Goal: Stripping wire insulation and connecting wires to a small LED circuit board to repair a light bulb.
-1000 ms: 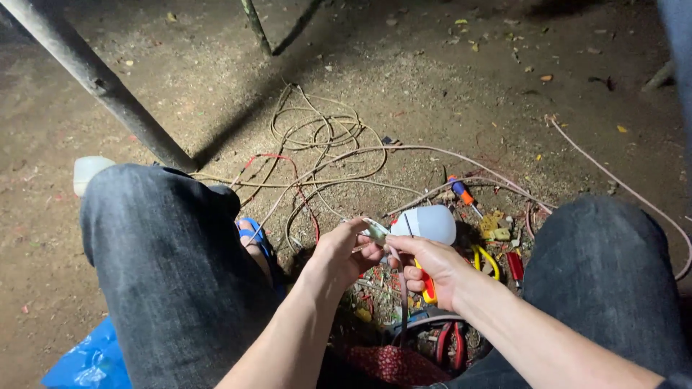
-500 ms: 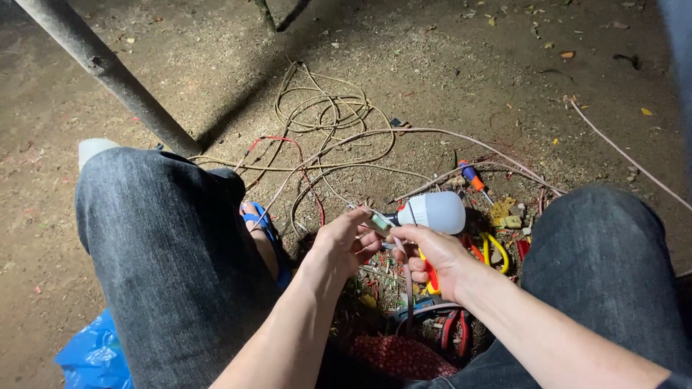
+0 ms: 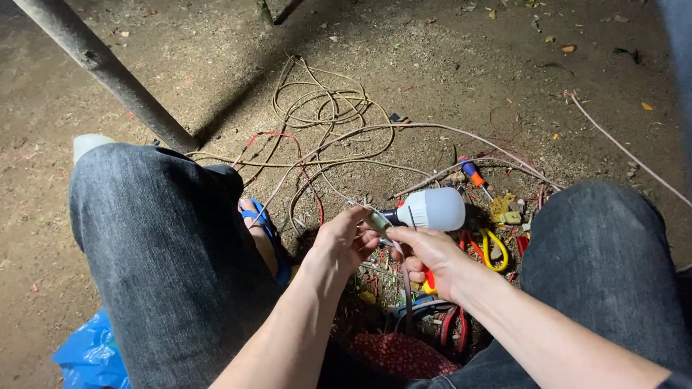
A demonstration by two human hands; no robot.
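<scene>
A white lamp bulb (image 3: 434,209) with a dark holder lies on its side above the dirt, between my knees. My left hand (image 3: 342,240) pinches the pale cable end (image 3: 376,218) just left of the holder. My right hand (image 3: 427,257) grips the cable below the bulb, and a tool with red and yellow handles (image 3: 430,279) sits under its palm. From the hands, the pale cable (image 3: 339,137) runs off into loose loops on the ground, together with a thin red wire (image 3: 288,140).
My legs in dark jeans (image 3: 155,245) flank the hands, one foot in a blue sandal (image 3: 261,220). An orange-handled screwdriver (image 3: 472,173), yellow-handled pliers (image 3: 494,248), red-handled pliers (image 3: 454,328) lie nearby. A metal pole (image 3: 108,72) slants at upper left; a blue bag (image 3: 90,356) sits bottom left.
The view has drifted slightly downward. Both hands stay on the cable at the bulb holder, with only small finger movements.
</scene>
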